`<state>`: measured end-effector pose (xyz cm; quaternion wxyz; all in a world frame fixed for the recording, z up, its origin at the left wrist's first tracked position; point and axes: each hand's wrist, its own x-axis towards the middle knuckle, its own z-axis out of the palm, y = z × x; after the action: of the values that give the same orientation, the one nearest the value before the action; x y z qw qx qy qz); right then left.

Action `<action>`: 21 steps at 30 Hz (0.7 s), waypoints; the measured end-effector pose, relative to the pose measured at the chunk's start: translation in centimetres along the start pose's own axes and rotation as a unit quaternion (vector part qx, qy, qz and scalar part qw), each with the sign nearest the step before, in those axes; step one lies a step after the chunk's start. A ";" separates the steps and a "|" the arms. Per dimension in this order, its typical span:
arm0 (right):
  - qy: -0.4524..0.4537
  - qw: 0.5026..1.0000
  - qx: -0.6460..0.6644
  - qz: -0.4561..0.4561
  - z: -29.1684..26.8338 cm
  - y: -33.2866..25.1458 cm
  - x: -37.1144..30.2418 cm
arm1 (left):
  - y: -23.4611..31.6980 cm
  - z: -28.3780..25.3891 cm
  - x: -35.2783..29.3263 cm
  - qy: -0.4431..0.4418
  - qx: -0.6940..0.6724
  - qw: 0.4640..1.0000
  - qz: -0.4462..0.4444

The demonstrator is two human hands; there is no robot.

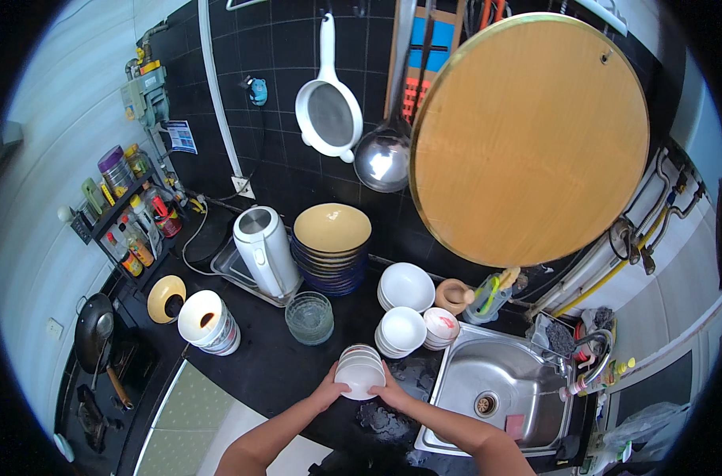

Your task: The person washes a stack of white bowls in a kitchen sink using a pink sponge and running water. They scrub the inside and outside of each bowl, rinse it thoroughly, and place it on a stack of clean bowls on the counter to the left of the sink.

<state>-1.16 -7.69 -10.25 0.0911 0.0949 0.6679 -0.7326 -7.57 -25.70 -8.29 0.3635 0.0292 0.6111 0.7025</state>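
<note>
A short stack of small white bowls is tilted on its side between my two hands, at the front of the black counter. My left hand closes on the stack's left side, and my right hand grips it from the right. Just behind stand white bowls in a stack, with larger white bowls farther back and small bowls with a red pattern to their right. Stacked glass bowls are to the left, in front of a tall pile of yellow-lined, blue-sided bowls.
A steel sink lies to the right, holding a pink sponge. A white kettle stands on a tray at the back left. Patterned bowls sit farther left, near a wok. A round wooden board hangs above.
</note>
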 end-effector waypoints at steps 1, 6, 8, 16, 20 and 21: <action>-0.002 1.000 0.009 0.021 0.3 -0.1 0.7 | 0.2 -0.5 0.5 0.004 -0.028 0.999 -0.025; -0.004 0.994 0.035 0.100 0.4 0.8 4.7 | -0.3 -2.7 3.6 0.001 -0.116 0.987 -0.115; 0.004 0.986 0.058 0.156 0.5 -0.1 5.4 | -0.1 -3.2 4.8 -0.008 -0.148 0.982 -0.120; -0.005 0.976 0.125 0.179 1.1 -4.2 5.5 | 2.3 -2.2 7.9 -0.001 -0.234 0.960 -0.150; -0.018 0.981 0.122 0.151 1.5 -5.4 3.9 | 1.1 -1.4 9.5 0.049 -0.263 0.954 -0.136; -0.002 0.980 0.114 0.164 1.5 -5.0 3.8 | 1.0 -1.2 9.8 0.069 -0.268 0.952 -0.133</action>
<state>-6.17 -8.74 -6.33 0.1995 0.2113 0.5548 -0.7796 -15.79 -21.32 -11.69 0.4055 -0.1995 0.4226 0.7856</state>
